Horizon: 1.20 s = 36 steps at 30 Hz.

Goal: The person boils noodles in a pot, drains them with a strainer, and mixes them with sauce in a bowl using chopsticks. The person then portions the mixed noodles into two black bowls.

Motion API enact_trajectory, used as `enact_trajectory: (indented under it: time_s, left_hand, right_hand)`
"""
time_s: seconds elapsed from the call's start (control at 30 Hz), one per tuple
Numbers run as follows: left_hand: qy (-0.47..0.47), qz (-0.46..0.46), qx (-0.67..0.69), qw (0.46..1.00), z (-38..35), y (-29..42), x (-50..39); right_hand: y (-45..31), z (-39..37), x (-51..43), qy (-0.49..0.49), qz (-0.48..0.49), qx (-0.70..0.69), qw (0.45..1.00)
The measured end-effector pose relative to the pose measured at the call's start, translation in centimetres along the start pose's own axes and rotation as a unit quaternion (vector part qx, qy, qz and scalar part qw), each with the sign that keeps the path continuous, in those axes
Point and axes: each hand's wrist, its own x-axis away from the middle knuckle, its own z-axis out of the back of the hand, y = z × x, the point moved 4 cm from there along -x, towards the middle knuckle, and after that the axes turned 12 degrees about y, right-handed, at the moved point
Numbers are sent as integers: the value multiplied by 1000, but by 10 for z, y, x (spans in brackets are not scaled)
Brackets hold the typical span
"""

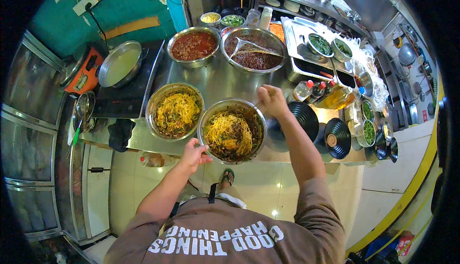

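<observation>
A steel mixing bowl (264,120) of yellow noodles (230,131) with dark minced sauce stands at the counter's front edge. My left hand (194,154) grips its near left rim, thumb on top and fingers beneath. Over the far right rim, my right hand (271,100) is curled around what looks like a thin utensil handle; most of it is hidden by the fingers. Touching or nearly touching on the left is a second steel bowl (151,127), holding similar noodles (178,111) with green bits.
Behind are bowls of red sauce (194,46) and dark minced topping (253,61). At left, a pan of pale liquid (120,64) sits on an induction cooker (118,102). Bottles (302,91) and black ridged bowls (337,138) stand at right. The steel counter (215,81) shows between bowls.
</observation>
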Motion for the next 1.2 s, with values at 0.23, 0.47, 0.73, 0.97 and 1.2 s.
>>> enact_trajectory:
  time_s: [0.23,0.47,0.73,0.97,1.2]
  left_hand:
    - [-31,29,-6,999,-14,7,2]
    - [-5,-29,-38,999,-22,8,23]
    - [16,-105,-18,994,-30,-6,48]
    - [-17,-162,-22,986,-48,18,76]
    - [-53,-174,-5,983,-60,18,74]
  right_hand:
    - [-10,-13,135,168,-130,-131,968]
    - [-16,27,107,271,-19,-119,955]
    - [20,2,184,476,-110,-179,854]
    - [-10,5,167,554,-206,-362,721]
    - [-88,-37,91,388,8,-151,909]
